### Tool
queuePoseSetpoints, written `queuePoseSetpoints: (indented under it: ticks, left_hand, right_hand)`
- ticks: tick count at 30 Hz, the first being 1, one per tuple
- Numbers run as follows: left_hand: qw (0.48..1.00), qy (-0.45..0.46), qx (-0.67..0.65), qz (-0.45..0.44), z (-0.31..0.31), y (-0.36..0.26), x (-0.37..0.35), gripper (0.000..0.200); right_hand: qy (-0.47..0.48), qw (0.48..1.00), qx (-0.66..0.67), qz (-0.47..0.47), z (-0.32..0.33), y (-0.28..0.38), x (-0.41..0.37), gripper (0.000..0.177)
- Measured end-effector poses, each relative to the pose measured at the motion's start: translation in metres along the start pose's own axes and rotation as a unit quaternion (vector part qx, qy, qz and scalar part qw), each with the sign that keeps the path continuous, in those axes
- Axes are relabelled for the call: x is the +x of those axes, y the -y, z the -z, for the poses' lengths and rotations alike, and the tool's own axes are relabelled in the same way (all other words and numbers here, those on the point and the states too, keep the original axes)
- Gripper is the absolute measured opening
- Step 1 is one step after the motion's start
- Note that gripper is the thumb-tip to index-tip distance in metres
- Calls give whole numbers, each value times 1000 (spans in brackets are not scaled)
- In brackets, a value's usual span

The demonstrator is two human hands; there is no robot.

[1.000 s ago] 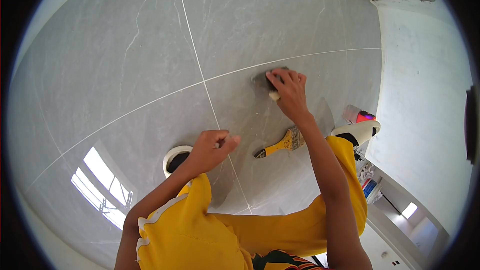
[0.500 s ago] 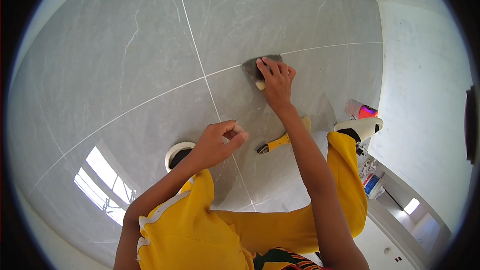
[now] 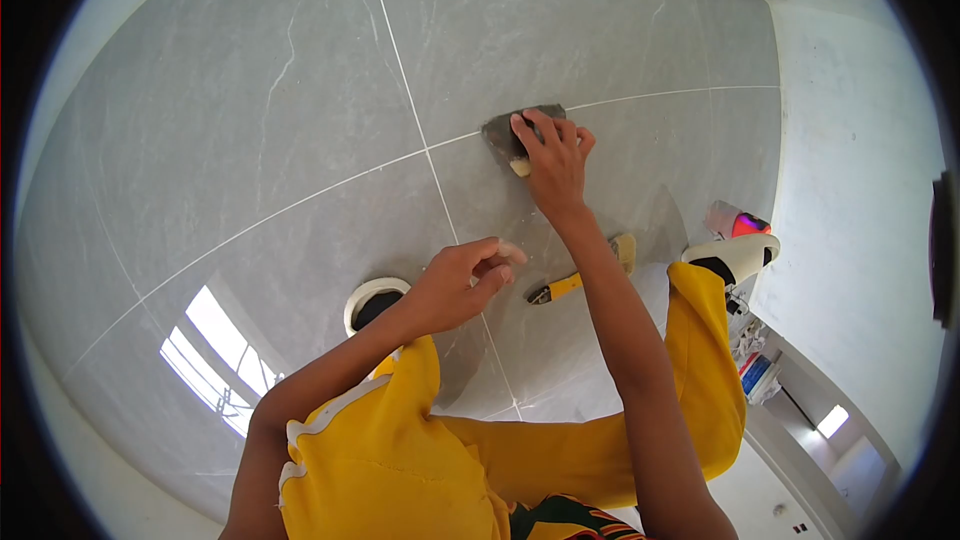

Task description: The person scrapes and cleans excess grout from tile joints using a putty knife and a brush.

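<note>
My right hand [image 3: 556,165] is closed on a scraper [image 3: 500,136] with a broad dark blade and a short pale handle end. The blade lies against the grey tiled floor [image 3: 300,120], over the white joint line [image 3: 455,140] to the right of where two lines cross. Nearer to me, my left hand [image 3: 462,282] hovers above the floor with curled fingers. Something pale shows at its fingertips, but I cannot make out what it is. Between my arms lies a yellow-handled tool [image 3: 566,284], partly hidden behind my right forearm.
A white wall [image 3: 850,160] rises at the right. By it, near my right shoe [image 3: 738,255], stands a red and purple item [image 3: 748,225]. Farther back is a white and blue bucket [image 3: 760,378]. My left shoe [image 3: 375,300] is beside my left wrist.
The view has shifted slightly, so the floor and shoes sit farther right. My left hand has moved a little right; my right hand keeps the scraper at nearly the same spot on the joint.
</note>
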State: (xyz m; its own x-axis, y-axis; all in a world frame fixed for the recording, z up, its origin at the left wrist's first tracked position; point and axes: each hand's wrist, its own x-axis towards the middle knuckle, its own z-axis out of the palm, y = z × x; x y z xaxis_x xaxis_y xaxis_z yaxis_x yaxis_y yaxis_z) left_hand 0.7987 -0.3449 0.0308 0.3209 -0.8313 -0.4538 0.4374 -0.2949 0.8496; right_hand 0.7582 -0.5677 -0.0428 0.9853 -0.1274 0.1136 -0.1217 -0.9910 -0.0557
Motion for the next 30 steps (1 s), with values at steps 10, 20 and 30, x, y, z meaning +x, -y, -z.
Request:
queuePoseSetpoints:
  ticks: [10,20,30]
  left_hand:
    - [996,58,36,61,14,-19,-9,41]
    - [995,-32,39,-91,23,-2,-20,20]
    - [998,33,-34,-47,14,5,-36,7]
  right_hand:
    - [8,1000,4,26,3,30,-8,38]
    - [23,991,23,129,-5,16,138,29]
    - [120,979,43,158,45,31,8,30]
